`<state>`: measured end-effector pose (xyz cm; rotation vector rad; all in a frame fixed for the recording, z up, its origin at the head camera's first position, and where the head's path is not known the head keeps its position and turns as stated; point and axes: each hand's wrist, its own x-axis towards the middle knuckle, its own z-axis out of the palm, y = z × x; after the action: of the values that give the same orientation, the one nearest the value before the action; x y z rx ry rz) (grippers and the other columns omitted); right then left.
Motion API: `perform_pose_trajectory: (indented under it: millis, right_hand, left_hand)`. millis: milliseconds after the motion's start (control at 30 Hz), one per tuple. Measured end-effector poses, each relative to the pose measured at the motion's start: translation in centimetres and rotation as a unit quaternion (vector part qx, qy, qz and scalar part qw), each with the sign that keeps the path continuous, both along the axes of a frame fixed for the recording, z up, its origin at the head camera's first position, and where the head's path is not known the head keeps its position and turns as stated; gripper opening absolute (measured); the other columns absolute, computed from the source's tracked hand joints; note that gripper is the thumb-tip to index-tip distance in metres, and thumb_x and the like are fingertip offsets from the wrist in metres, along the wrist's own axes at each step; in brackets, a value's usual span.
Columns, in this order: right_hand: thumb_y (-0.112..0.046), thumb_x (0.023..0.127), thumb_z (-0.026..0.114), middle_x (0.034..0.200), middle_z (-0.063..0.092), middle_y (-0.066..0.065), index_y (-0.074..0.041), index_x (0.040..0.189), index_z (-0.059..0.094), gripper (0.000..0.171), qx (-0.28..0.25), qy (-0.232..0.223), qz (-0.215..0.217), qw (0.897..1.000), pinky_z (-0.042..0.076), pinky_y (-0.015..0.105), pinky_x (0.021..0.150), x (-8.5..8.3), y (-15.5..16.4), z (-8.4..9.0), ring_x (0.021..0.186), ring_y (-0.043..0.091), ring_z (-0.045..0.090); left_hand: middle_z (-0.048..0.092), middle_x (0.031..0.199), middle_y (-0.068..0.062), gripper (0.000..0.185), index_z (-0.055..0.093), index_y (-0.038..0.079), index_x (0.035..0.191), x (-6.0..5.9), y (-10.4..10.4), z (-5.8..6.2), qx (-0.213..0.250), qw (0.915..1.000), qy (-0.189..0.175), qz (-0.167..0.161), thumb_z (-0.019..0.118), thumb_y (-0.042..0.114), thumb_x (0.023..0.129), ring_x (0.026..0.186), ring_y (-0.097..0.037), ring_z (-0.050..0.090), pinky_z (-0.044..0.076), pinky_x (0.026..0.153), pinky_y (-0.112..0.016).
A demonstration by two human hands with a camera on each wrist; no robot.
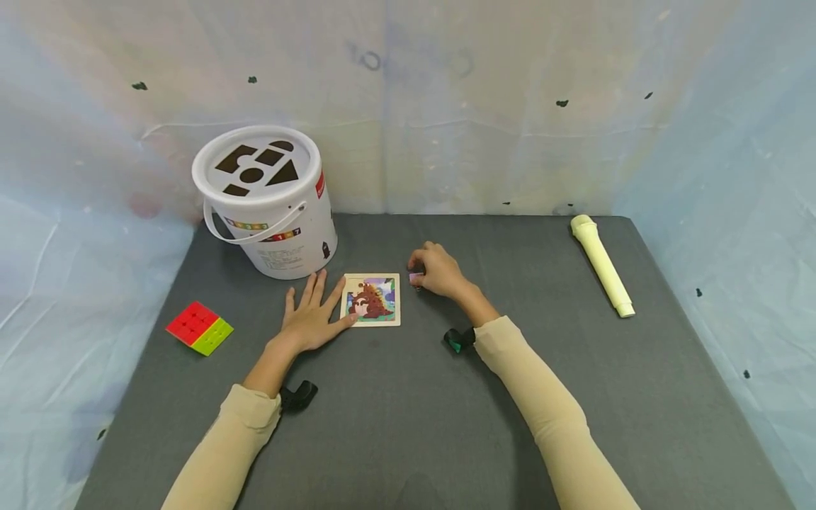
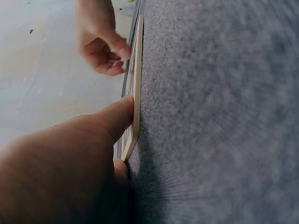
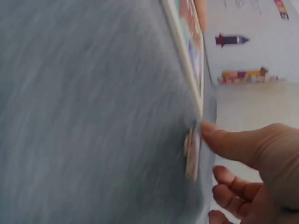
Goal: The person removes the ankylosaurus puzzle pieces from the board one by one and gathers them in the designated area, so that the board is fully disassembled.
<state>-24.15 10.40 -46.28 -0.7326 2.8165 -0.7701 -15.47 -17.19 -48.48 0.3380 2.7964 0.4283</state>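
Note:
A small wooden jigsaw puzzle [image 1: 382,282] in a pale square frame lies flat on the table; its picture shows a brown, spiky figure, with bare wood at upper left. My left hand [image 1: 310,320] is spread beside it, thumb resting on its lower left part and index fingertip at the left edge. Just right of the frame, my right hand [image 1: 440,271] bends over a loose purplish puzzle piece [image 1: 416,279]. In the right wrist view the thumb touches the loose pieces [image 3: 192,156] on the table, seemingly overlapping, while the other fingers hover apart, loosely bent.
A white lidded bucket [image 1: 280,251] with shaped holes stands behind my left hand. Left of that hand sits a red and yellow puzzle cube [image 1: 200,328]. A pale yellow toy microphone [image 1: 603,266] lies at far right. Plastic sheeting [image 1: 472,142] hangs around the grey table [image 1: 395,425].

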Motion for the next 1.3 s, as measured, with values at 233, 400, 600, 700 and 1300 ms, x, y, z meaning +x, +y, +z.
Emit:
perform_pose_trajectory:
  millis: [233, 400, 600, 700, 1300]
  right_hand:
    - [-0.014, 0.086, 0.069, 0.107, 0.052, 0.009, -0.012, 0.109, 0.069, 0.023, -0.039, -0.009, 0.106, 0.994, 0.040, 0.036, 0.081, 0.0, -4.3, 0.3, 0.095, 0.022, 0.046]
    - [-0.012, 0.087, 0.068, 0.104, 0.051, 0.009, -0.011, 0.109, 0.069, 0.022, -0.036, -0.048, 0.127, 0.990, 0.045, 0.030, 0.080, 0.0, -6.8, 0.0, 0.095, 0.020, 0.051]
    - [-0.014, 0.087, 0.068, 0.100, 0.047, 0.003, -0.014, 0.100, 0.068, 0.014, -0.006, -0.070, 0.106, 0.992, 0.045, 0.028, 0.075, 0.2, -7.6, -0.2, 0.090, 0.016, 0.052]
    - [-0.014, 0.087, 0.067, 0.100, 0.047, 0.003, -0.014, 0.099, 0.067, 0.012, -0.010, -0.076, 0.103, 0.992, 0.044, 0.028, 0.076, 0.3, -7.6, -0.2, 0.089, 0.016, 0.050]
    - [-0.008, 0.089, 0.063, 0.086, 0.063, 0.006, -0.003, 0.101, 0.067, 0.013, -0.221, -0.116, 0.078, 0.965, 0.047, 0.028, 0.063, -0.8, -3.1, 0.2, 0.073, 0.018, 0.056]
  left_hand:
    - [-0.011, 0.156, -0.016, 0.085, 0.006, 0.021, 0.153, 0.0, 0.2, -0.1, -0.003, 1.0000, 0.005, 0.001, 0.037, 0.068, 0.089, 0.141, -0.034, -0.014, -0.011, 0.102, -0.065]
    - [-0.009, 0.156, -0.016, 0.084, 0.008, 0.021, 0.153, 0.0, 0.3, 0.2, 0.000, 0.9999, 0.013, 0.001, 0.037, 0.068, 0.089, 0.141, -0.034, -0.012, -0.009, 0.103, -0.065]
    - [-0.009, 0.156, -0.016, 0.086, 0.007, 0.022, 0.153, -0.1, 0.1, -0.1, 0.007, 0.9999, 0.008, -0.001, 0.037, 0.069, 0.088, 0.141, -0.033, -0.013, -0.011, 0.103, -0.064]
    - [-0.010, 0.156, -0.016, 0.086, 0.006, 0.023, 0.152, -0.1, 0.0, -0.3, 0.012, 0.9999, 0.005, 0.000, 0.036, 0.070, 0.087, 0.141, -0.033, -0.015, -0.013, 0.103, -0.064]
    - [-0.015, 0.155, -0.012, 0.087, 0.002, 0.026, 0.152, -0.2, -0.3, -0.9, 0.012, 0.9999, -0.007, 0.004, 0.032, 0.074, 0.086, 0.140, -0.029, -0.020, -0.017, 0.101, -0.062]
